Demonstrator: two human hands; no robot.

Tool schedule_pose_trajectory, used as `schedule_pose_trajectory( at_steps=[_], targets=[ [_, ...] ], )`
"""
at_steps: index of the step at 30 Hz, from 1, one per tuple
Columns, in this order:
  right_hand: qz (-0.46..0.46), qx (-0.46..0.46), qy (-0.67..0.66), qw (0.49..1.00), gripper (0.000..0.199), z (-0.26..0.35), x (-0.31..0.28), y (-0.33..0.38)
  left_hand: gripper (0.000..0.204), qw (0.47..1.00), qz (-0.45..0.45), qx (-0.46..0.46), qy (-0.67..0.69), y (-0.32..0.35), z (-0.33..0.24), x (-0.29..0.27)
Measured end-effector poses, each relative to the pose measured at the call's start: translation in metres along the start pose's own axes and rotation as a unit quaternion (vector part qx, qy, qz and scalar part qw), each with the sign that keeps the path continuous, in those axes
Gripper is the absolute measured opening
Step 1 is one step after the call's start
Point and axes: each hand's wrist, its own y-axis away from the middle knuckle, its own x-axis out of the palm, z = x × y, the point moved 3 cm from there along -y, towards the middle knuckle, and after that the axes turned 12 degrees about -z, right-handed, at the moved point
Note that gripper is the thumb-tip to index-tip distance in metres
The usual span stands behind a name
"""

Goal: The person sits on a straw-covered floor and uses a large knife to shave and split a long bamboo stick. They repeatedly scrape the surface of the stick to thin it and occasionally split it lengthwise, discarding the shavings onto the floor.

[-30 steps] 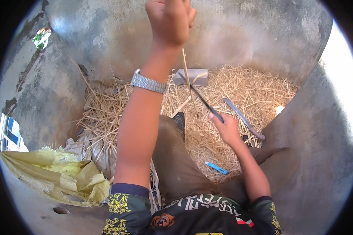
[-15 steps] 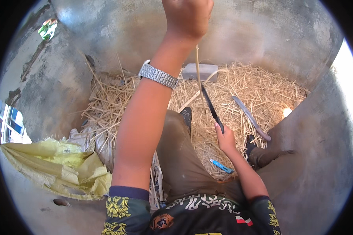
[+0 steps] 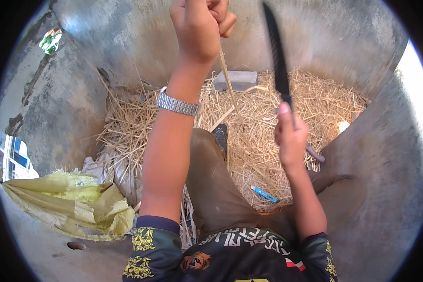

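On the concrete floor, far left: a crumpled yellow sack (image 3: 75, 202) lies beside the straw, well apart from both hands.
Straw bed: a spread of dry straw (image 3: 249, 122) covers the floor ahead of the person's legs, ringed by grey concrete walls (image 3: 324, 42).
Left hand: the left hand (image 3: 199, 26) is raised high, fingers curled into a fist that pinches the top of a thin bamboo strip (image 3: 228, 77); a metal wristwatch (image 3: 177, 104) sits on the wrist.
Bamboo strip: pale, narrow and straight, it hangs down from the fist at a slight slant toward the straw.
Grey block: a rectangular stone block (image 3: 237, 80) rests on the straw behind the strip.
Right hand: the right hand (image 3: 291, 136) is closed around the handle of a knife (image 3: 277, 54), thumb pointing up.
Knife: its long dark blade stands nearly upright, just right of the strip, not touching it.
Lower middle: a small blue pocketknife (image 3: 264, 193) lies on the straw near the right forearm.
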Motion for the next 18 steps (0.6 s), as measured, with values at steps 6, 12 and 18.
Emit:
schedule_pose_trajectory(
  at_steps=[6, 12, 18],
  targets=[
    [-0.047, -0.201, -0.291, 0.934, 0.042, -0.039, 0.035, 0.01, 0.059, 0.999, -0.013, 0.026, -0.02, 0.003, 0.009, 0.02],
    [0.073, 0.08, 0.334, 0.936, 0.056, -0.197, -0.008, 0.026, 0.058, 1.0, 0.028, -0.013, 0.005, 0.01, 0.002, 0.029],
    [0.054, 0.093, 0.247, 0.963, 0.058, -0.111, -0.006, -0.013, 0.056, 0.999, 0.009, 0.019, 0.03, -0.008, 0.015, 0.037]
  ],
)
